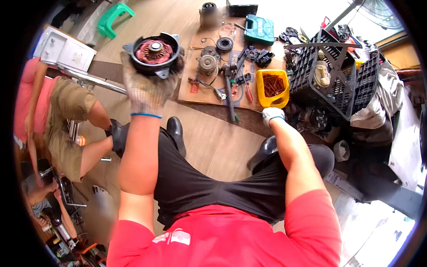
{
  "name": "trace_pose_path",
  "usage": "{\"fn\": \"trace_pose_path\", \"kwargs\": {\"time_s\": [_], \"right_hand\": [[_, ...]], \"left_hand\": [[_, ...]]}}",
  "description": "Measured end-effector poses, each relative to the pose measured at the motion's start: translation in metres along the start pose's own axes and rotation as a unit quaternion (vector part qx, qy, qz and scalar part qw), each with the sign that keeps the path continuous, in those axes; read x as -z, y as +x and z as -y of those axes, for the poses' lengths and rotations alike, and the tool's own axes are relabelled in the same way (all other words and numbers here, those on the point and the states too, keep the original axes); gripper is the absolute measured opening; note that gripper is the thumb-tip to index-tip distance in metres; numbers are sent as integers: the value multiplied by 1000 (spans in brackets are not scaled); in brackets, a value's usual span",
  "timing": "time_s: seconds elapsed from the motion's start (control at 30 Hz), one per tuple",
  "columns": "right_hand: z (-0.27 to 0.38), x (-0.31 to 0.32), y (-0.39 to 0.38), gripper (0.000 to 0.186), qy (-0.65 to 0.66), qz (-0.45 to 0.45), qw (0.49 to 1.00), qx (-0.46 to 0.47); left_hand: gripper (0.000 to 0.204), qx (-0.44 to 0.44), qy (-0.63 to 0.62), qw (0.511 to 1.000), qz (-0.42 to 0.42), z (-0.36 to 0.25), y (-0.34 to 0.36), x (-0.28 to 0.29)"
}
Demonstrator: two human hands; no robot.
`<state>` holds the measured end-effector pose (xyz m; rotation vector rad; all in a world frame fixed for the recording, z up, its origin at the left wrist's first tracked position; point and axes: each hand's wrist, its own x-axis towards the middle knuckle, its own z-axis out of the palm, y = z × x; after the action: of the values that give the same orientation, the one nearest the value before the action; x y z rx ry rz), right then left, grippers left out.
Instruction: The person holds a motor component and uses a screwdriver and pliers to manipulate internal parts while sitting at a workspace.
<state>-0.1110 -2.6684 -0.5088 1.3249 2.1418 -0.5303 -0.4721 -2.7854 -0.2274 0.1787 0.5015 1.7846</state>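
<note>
My left hand (pixel 151 91), in a dirty work glove, is raised on the left and closed around an electric motor half. The motor half (pixel 153 52) has a black round housing with mounting lugs, reddish copper windings and a shaft in the middle. My right hand (pixel 272 116), in a white glove, is low by the near rim of a yellow container (pixel 261 91) holding brown metal pieces. Its fingers look curled, and what they hold, if anything, is hidden. A hammer (pixel 229 95) and a red-handled screwdriver (pixel 248 94) lie left of the container.
A cardboard sheet (pixel 195 95) carries a metal motor part (pixel 207 63), a black ring (pixel 224 44) and a teal tool case (pixel 259 30). Black crates (pixel 320 75) stand at the right. A green stool (pixel 113 20) is far left; another person (pixel 66 102) sits at the left.
</note>
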Motion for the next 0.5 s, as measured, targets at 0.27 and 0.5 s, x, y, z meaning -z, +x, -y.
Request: {"fn": "trace_pose_path", "kwargs": {"time_s": [0.27, 0.5], "right_hand": [[-43, -57, 6, 29, 6, -20, 998, -66], [14, -39, 7, 31, 50, -194, 972, -120]], "left_hand": [[71, 37, 71, 997, 12, 8, -33, 17], [63, 11, 140, 988, -59, 8, -35, 46]]}}
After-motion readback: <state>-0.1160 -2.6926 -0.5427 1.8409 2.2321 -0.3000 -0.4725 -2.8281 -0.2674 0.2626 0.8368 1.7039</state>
